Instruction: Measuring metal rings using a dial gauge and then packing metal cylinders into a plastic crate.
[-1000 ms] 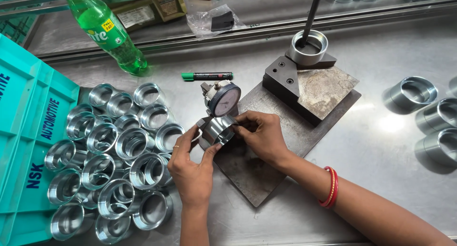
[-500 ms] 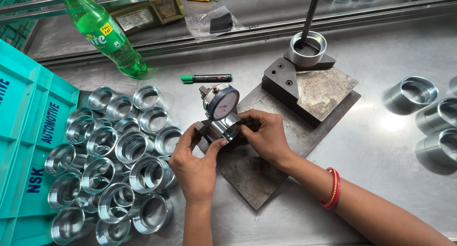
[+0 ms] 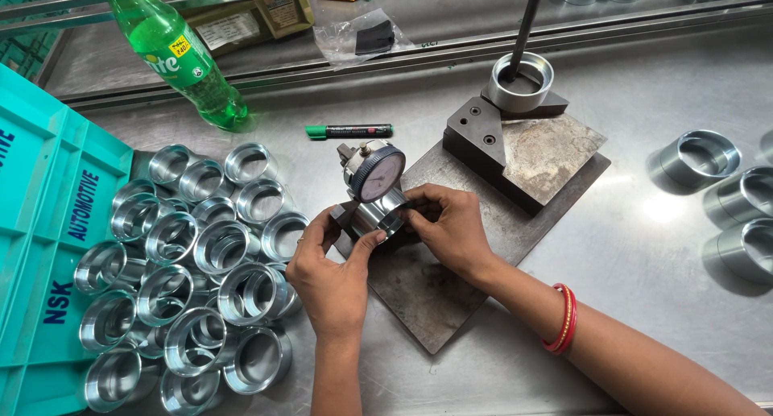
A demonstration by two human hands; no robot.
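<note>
A green plastic bottle [image 3: 173, 49] lies tilted at the upper left of the surface [image 3: 644, 335], bearing a green label with white lettering and a small yellow patch. Behind it, past the rail, sits a flat brown carton [image 3: 250, 21] with a pale paper label on its face, and to its right a clear plastic bag [image 3: 362, 39] holding a small dark item. Along the left edge stands a teal plastic crate [image 3: 40, 223] with dark blue print on its rim, and the round white-faced dial gauge [image 3: 377, 173] with a blue bezel stands just above the hands.
</note>
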